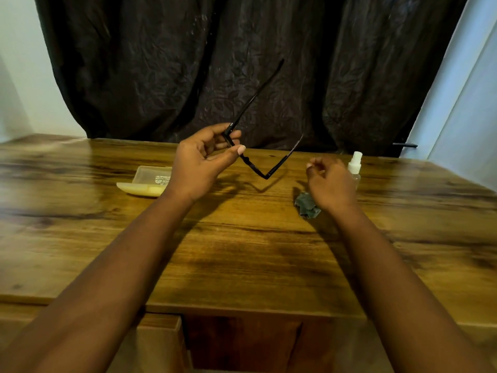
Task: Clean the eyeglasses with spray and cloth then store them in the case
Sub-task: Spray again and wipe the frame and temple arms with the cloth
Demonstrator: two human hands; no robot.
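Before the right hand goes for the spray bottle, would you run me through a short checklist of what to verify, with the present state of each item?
1. Eyeglasses held securely: ok, the left hand pinches one end of the frame, clear of the table.
2. Right hand free: ok, fingers loosely curled, holding nothing.
3. Spray bottle reachable: ok, upright just beyond the right hand.
4. Cloth ready: ok, crumpled on the table by the right wrist.
5. Case open: ok, lid back, left of the left hand.
6. Bottle holds liquid: cannot tell.
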